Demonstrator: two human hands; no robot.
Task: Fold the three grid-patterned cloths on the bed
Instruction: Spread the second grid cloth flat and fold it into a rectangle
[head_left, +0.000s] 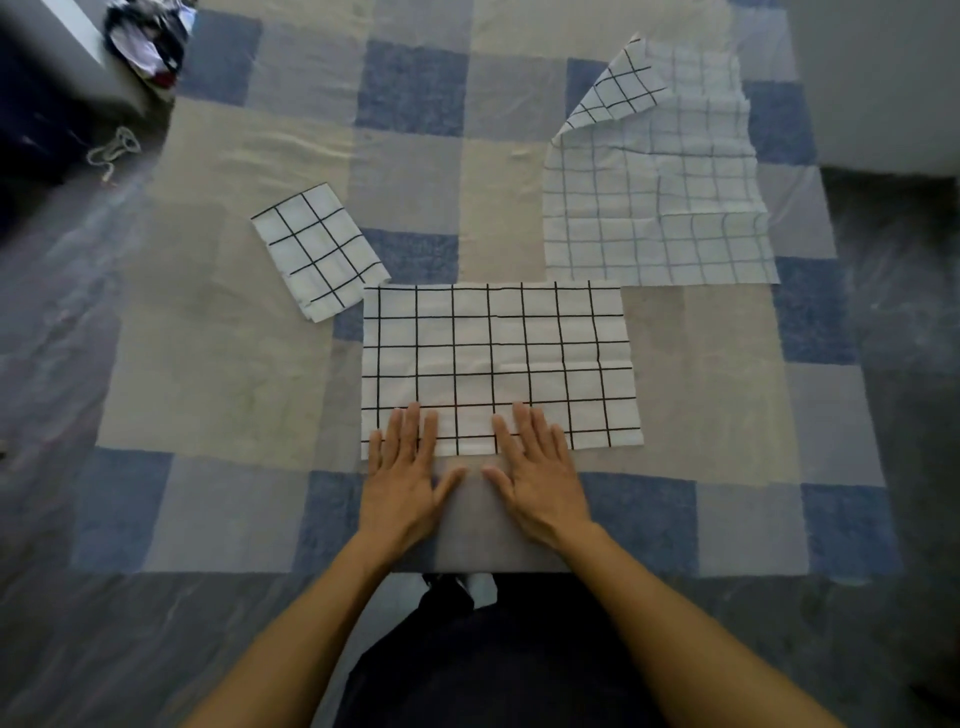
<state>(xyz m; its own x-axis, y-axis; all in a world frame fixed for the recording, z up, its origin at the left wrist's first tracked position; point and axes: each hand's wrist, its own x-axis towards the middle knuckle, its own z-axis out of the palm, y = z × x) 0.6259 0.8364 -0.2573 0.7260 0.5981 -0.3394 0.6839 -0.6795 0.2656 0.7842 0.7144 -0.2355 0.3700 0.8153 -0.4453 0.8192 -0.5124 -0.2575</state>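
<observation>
cloth (498, 358) (creased grid rectangle) lies under flat left hand (402, 478) and right hand (537, 480).

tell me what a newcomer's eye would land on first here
The left hand and right hand lie flat, fingers straight, on the near edge of the bold-gridded cloth at the centre. To its upper left sits a small folded cloth. At the upper right, a paler spread cloth has one corner turned over, all on the checked bedspread.
</observation>
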